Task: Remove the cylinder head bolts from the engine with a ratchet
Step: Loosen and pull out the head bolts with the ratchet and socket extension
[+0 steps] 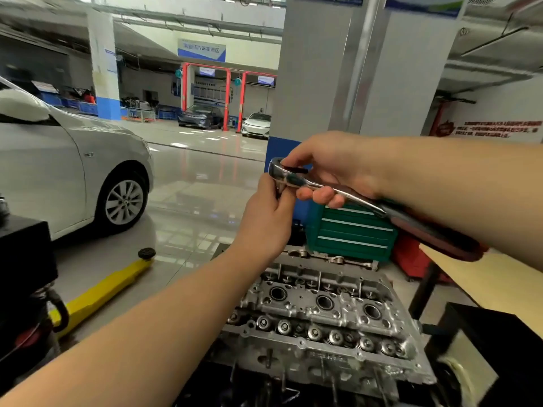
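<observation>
I hold a chrome ratchet (296, 179) with a dark red grip up in the air, well above the engine. My right hand (332, 165) grips its shaft just behind the head, thumb on the top of the head. My left hand (267, 218) pinches a small dark piece on the underside of the ratchet head; what that piece is I cannot tell. Below lies the bare aluminium cylinder head (320, 324), with three round plug wells and rows of valve springs.
A green tool chest (352, 230) stands behind the engine, a wooden bench top (496, 277) to the right. A yellow jack arm (102, 289) lies on the floor at left beside a silver car (58, 171). A black box (23, 248) sits at far left.
</observation>
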Demonstrator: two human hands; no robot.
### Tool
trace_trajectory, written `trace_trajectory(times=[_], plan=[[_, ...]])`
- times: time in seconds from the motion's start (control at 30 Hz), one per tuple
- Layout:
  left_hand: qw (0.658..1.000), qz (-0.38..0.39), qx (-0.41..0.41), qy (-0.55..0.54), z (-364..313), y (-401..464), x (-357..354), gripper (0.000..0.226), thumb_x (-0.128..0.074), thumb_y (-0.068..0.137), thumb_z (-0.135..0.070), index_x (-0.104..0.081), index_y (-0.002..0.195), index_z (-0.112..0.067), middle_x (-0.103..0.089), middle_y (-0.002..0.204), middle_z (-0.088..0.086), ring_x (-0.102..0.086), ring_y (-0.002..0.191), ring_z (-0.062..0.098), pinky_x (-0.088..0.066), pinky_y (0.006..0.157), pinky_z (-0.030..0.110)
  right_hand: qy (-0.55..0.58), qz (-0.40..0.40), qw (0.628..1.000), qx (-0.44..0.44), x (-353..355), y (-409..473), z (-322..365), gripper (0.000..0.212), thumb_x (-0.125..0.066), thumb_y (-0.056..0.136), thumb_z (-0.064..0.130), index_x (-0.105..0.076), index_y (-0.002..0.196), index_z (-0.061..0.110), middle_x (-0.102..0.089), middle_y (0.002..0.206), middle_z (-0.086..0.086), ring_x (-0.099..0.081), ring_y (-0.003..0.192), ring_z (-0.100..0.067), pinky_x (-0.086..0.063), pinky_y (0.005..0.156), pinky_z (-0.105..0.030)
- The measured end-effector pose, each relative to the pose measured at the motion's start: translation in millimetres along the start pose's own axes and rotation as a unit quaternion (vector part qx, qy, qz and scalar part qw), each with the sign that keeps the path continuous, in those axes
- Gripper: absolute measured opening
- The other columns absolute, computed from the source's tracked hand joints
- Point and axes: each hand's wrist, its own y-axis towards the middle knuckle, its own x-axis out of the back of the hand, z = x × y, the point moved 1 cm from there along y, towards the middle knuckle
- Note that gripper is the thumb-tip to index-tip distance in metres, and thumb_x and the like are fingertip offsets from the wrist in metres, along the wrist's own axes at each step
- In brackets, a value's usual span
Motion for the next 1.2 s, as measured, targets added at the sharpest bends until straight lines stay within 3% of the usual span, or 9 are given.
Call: trace_trajectory(times=[0.17,0.3,0.43,0.57,0.73,0.83,0.97,1.03,1.2], plan=[[0.999,-0.022,0.003,-0.025,7.0,-1.9,-4.3,0.026,-0.046,0.103,-0.055,-0.053,0.112,-0.032,-0.068,0.091,-0.012,-0.061,0.083,-0.002,-0.051,0.073,0.034,-0.005,-0.008,1.0,0.019,1.3,1.2,-1.9,0.028,-0.053,0.1,0.037,-0.062,0.098,0.01,-0.054,0.063,-0.008,-0.035,0.035,-0.013,-0.031,0.032,-0.018],[0.998,-0.025,0.0,-0.054,7.1,1.0,-7.5,0.024,-0.051,0.098,-0.056,-0.046,0.08,-0.041,-0.052,0.067,-0.015,-0.044,0.059,0.006,-0.042,0.062,0.037,0.048,0.049,0.992,0.104,33.3,-11.8,23.3,0.025,-0.059,0.094,0.039,-0.06,0.107,0.018,-0.051,0.067,-0.005,-0.032,0.039,-0.009,-0.03,0.033,-0.018],[0.997,-0.04,0.007,-0.064,7.0,2.8,-11.9,0.029,-0.054,0.096,-0.055,-0.044,0.08,-0.032,-0.048,0.068,-0.012,-0.042,0.062,0.01,-0.041,0.063,0.041,0.067,-0.067,0.991,0.094,75.2,-21.7,19.1,0.027,-0.061,0.099,0.041,-0.06,0.113,0.017,-0.057,0.074,-0.005,-0.041,0.049,-0.012,-0.038,0.039,-0.023],[0.997,-0.062,-0.002,-0.04,11.5,6.6,-16.3,0.029,-0.056,0.097,-0.048,-0.044,0.081,-0.027,-0.048,0.067,-0.013,-0.039,0.06,0.005,-0.041,0.063,0.033,-0.058,-0.198,0.978,0.042,93.5,-14.7,-60.1,0.041,-0.062,0.099,0.017,-0.059,0.139,0.021,-0.067,0.082,-0.012,-0.052,0.054,-0.018,-0.043,0.048,-0.027],[0.995,-0.09,-0.011,-0.037,6.6,9.4,-21.1,0.029,-0.057,0.099,-0.036,-0.041,0.077,-0.026,-0.047,0.06,-0.021,-0.041,0.054,0.0,-0.036,0.05,0.009,-0.34,-0.349,0.873,-0.007,104.5,-14.7,-196.2,0.074,-0.052,0.089,-0.005,-0.059,0.142,0.047,-0.062,0.141,-0.003,-0.063,0.082,-0.019,-0.042,0.049,-0.016],[0.995,-0.098,-0.017,-0.027,7.9,10.3,-21.5,0.03,-0.056,0.097,-0.036,-0.037,0.075,-0.03,-0.044,0.059,-0.02,-0.038,0.055,0.002,-0.034,0.05,0.012,-0.345,-0.382,0.856,-0.057,111.1,-21.4,-283.8,0.077,-0.048,0.089,-0.006,-0.056,0.144,0.046,-0.063,0.142,-0.008,-0.065,0.104,-0.03,-0.048,0.071,-0.025],[0.995,-0.096,-0.006,-0.029,10.8,11.4,-21.4,0.028,-0.056,0.094,-0.041,-0.038,0.075,-0.03,-0.045,0.062,-0.017,-0.037,0.055,0.004,-0.033,0.049,0.014,-0.308,-0.41,0.847,-0.143,116.8,-35.6,-367.7,0.073,-0.048,0.093,-0.002,-0.052,0.147,0.048,-0.061,0.144,-0.007,-0.062,0.1,-0.03,-0.04,0.057,-0.025],[0.995,-0.085,0.001,-0.046,10.3,12.3,-21.0,0.026,-0.057,0.091,-0.042,-0.039,0.074,-0.031,-0.044,0.064,-0.011,-0.036,0.057,0.007,-0.034,0.05,0.016,-0.299,-0.427,0.836,-0.173,118.2,-42.9,-394.4,0.069,-0.052,0.097,0.001,-0.051,0.148,0.047,-0.059,0.145,-0.009,-0.064,0.103,-0.032,-0.045,0.063,-0.027],[0.993,-0.052,0.041,-0.097,5.1,10.2,-16.5,0.024,-0.06,0.088,-0.04,-0.042,0.076,-0.029,-0.04,0.074,0.005,-0.033,0.068,0.022,-0.033,0.06,0.044,-0.317,-0.446,0.813,-0.198,124.7,-55.8,-432.9,0.054,-0.052,0.102,0.007,-0.057,0.146,0.038,-0.057,0.13,-0.014,-0.056,0.087,-0.025,-0.046,0.072,-0.029]])
